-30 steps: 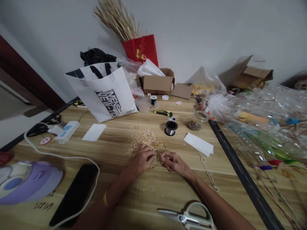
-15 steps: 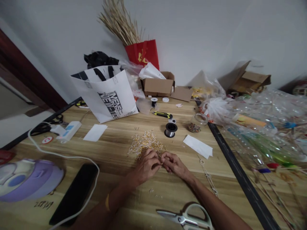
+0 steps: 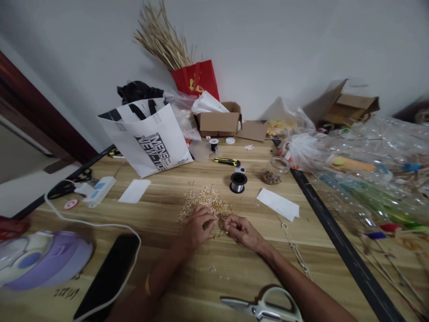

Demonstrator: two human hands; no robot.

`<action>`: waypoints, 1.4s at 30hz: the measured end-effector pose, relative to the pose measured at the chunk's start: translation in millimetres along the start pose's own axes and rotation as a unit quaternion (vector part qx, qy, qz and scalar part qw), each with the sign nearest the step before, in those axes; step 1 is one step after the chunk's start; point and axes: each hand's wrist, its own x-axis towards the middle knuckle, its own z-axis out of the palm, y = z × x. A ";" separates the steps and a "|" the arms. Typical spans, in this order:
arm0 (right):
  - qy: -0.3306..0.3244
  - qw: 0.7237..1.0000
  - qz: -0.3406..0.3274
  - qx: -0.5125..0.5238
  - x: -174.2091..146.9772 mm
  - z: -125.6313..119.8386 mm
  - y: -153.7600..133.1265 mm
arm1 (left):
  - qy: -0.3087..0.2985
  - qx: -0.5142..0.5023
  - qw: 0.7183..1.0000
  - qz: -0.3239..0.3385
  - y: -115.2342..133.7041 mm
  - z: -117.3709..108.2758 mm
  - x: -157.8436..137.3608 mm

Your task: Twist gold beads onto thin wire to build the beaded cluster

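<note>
A loose pile of small gold and clear beads [image 3: 208,196] lies in the middle of the wooden table. At its near edge is my left hand [image 3: 200,226], slightly blurred, with thumb and forefinger drawn together; what sits between them is too small to make out. Just to the right, my right hand [image 3: 241,230] is closed in a pinch, and its tiny content cannot be made out either. A narrow gap separates the two hands, with a few small gold bits below it. Scissors [image 3: 258,307] with pale handles rest near my right forearm.
Beyond the beads stand a wire spool [image 3: 238,182], a yellow-black utility knife [image 3: 227,162] and a glass jar [image 3: 272,177] of beads. White paper [image 3: 278,204] and a knotted cord [image 3: 295,250] lie right. A black phone [image 3: 109,273] and white cable [image 3: 100,220] lie left.
My hands have moved apart; the left has shifted a little leftward, off the right fingertips. The whole view has tilted slightly.
</note>
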 end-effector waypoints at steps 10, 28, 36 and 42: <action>0.002 1.000 0.012 0.018 1.9 0.5 0.7 | 0.040 0.054 0.992 -0.106 -16.5 -14.4 1.6; 0.000 1.000 0.029 0.009 -0.2 -1.3 0.1 | 0.117 0.034 0.967 -0.223 -15.1 -11.8 1.4; 0.002 1.000 0.024 0.006 -0.5 -0.6 -2.9 | 0.072 0.029 0.990 -0.119 -19.1 -6.1 0.4; 0.007 0.999 0.034 0.018 -0.2 -2.1 -3.0 | 0.038 0.028 0.994 -0.096 -20.0 -3.9 -1.6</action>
